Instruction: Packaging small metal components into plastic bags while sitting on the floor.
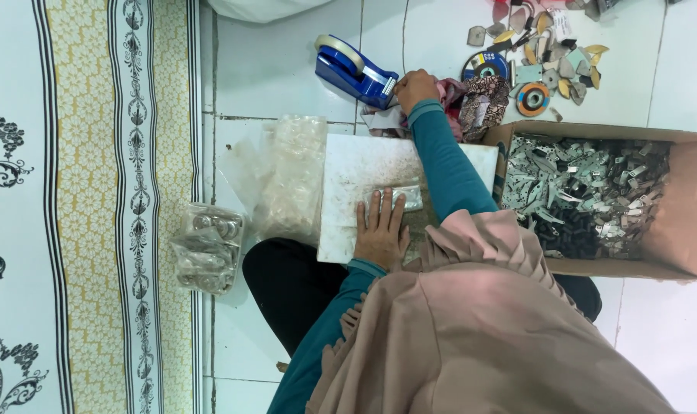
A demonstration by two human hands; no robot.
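Clear crinkly packet (394, 198) under flat, spread left fingers (380, 211); right hand (414, 88) curled on blue tape dispenser (354, 70).

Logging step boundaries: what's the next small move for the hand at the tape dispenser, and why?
Probably pull a strip of tape back toward the board. The right hand is at the cutter end of the blue tape dispenser, while the left hand presses a small clear packet flat on the white board, apparently unsealed.

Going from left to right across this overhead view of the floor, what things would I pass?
Patterned mat → bag of round metal pieces → heap of clear plastic bags → white board with the left hand pressing a small clear packet → cardboard box of metal parts.
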